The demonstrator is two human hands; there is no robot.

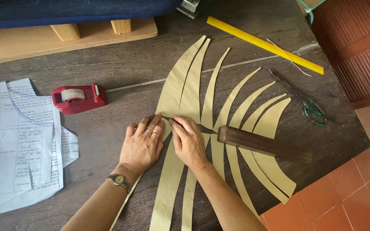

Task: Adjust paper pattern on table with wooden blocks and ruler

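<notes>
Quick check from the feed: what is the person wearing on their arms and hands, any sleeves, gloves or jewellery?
No gloves and no sleeves in view: both forearms are bare. The left hand has two rings on its fingers, and a wristwatch with a round pale dial and a metal band sits on the left wrist. The right hand shows no rings, watch or markings.

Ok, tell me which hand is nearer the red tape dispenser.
Left. The left hand lies flat on the tan paper strips, just below and right of the red tape dispenser. The right hand sits farther right, beside it.
</notes>
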